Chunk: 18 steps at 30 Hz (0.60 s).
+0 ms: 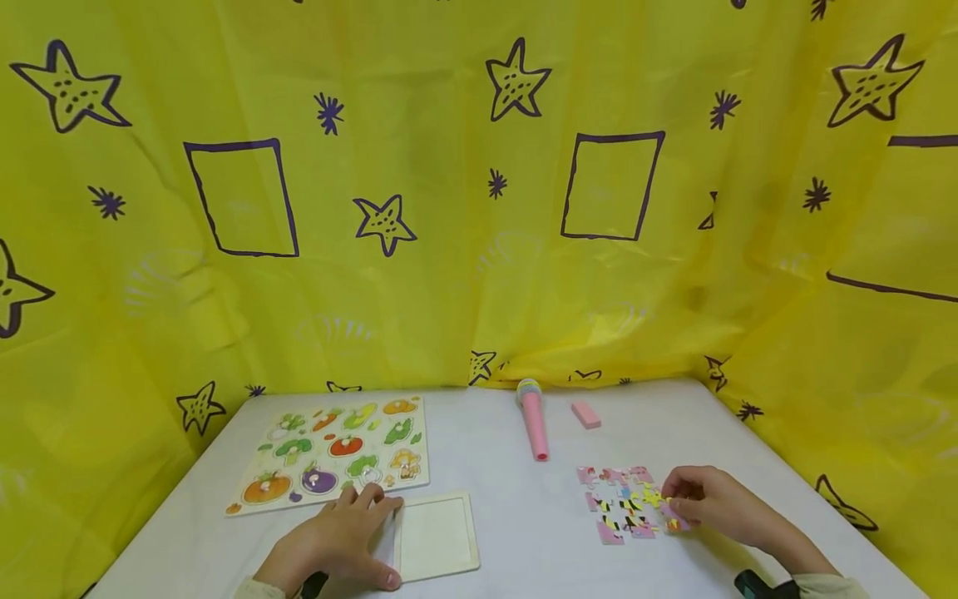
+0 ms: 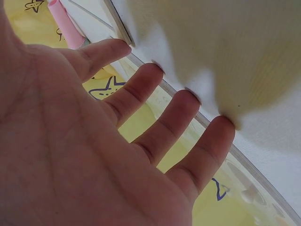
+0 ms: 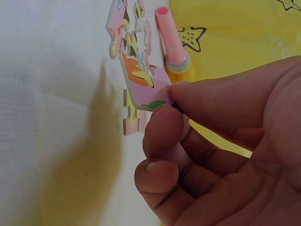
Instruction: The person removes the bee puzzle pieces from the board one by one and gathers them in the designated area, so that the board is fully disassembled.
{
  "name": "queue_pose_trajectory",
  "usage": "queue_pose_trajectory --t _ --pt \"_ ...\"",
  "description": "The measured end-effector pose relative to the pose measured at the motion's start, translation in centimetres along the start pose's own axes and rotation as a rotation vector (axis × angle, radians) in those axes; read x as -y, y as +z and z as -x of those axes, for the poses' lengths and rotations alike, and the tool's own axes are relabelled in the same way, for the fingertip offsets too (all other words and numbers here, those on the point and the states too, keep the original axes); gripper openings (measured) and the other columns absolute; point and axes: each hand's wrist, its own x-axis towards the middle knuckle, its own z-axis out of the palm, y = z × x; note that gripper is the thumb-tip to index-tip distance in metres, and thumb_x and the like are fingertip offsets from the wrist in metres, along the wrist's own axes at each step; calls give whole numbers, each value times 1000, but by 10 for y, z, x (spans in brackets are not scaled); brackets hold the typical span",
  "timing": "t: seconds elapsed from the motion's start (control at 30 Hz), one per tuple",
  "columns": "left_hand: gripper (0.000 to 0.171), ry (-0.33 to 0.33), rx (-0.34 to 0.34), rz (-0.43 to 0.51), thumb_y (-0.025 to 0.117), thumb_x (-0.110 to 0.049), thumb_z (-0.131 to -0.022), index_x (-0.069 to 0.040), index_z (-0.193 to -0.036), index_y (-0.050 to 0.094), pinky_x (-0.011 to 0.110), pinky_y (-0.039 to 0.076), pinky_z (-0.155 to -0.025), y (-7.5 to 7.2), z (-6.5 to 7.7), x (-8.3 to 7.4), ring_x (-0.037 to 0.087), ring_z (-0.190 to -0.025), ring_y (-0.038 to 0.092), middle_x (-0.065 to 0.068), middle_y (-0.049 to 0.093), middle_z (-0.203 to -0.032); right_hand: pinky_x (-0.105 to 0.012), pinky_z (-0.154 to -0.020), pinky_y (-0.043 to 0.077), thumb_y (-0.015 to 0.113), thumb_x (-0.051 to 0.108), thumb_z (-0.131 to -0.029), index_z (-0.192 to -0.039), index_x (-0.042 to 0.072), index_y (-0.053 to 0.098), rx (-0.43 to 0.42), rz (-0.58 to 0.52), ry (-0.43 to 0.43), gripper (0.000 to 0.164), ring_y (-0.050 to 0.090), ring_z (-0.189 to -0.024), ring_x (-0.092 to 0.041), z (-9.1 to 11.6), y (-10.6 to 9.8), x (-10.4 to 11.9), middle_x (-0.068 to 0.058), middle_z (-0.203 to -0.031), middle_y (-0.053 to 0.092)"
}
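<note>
My right hand (image 1: 714, 503) pinches a pink jigsaw piece (image 3: 146, 87) with an orange and green print between thumb and index finger. It holds the piece at the right side of several other jigsaw pieces (image 1: 609, 532), which lie spread close together on the table. Some of these pieces are hidden behind the held one in the right wrist view. My left hand (image 1: 337, 537) lies at the left side of a shallow cream frame (image 1: 473, 532), thumb and index finger near its left edge. Nothing is in the left palm, and its fingers (image 2: 176, 125) are spread.
A vegetable peg board (image 1: 250, 504) lies behind the left hand. At the back of the white table (image 1: 516, 516) are a pink toy microphone (image 1: 534, 424) and a small pink block (image 1: 586, 414). Yellow curtains (image 1: 434, 308) with star drawings surround the table's back and sides.
</note>
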Motion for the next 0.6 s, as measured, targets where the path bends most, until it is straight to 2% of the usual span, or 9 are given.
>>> queue_pose_trajectory --t 0.23,0.6 --pt "93 40 -18 2 94 -55 -75 -7 -147 59 67 43 -100 1 1 3 38 -115 47 7 49 -129 -26 -60 47 67 -4 -99 -102 1 67 3 27 2 5 53 -69 -12 -1 2 -3 -5 -84 59" --pt "93 23 -12 19 95 -54 -74 -7 -147 59 68 42 -102 1 0 2 38 -117 47 8 51 -132 -28 -65 43 71 -1 -98 -99 6 67 -44 124 37 8 50 -77 -15 -3 6 -4 -1 -84 57"
